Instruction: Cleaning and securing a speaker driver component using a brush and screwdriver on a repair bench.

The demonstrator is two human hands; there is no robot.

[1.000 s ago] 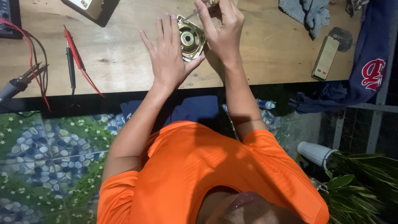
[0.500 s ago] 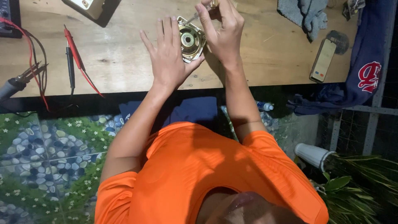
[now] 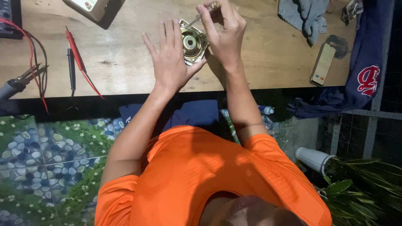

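Note:
A small square metal motor part [image 3: 191, 42] with a round brass-coloured centre lies on the wooden table [image 3: 125, 62]. My left hand [image 3: 169, 62] lies flat beside it with fingers spread, bracing the part between index finger and thumb. My right hand [image 3: 224, 35] hovers over the part's right side, pinching a thin screwdriver [image 3: 205, 11]. The tool's tip points down-left at the part's upper corner. My orange-sleeved arms reach up from the bottom of the view.
Red and black test probes [image 3: 73, 56] and a soldering iron [image 3: 16, 83] lie at the left. A white box [image 3: 90, 6] sits at the top. A grey cloth [image 3: 305, 14], a phone [image 3: 323, 63] and a dark blue garment [image 3: 364, 71] are at the right.
Both hands stay on the part and the screwdriver. Only a slight shift of the right hand's fingers shows.

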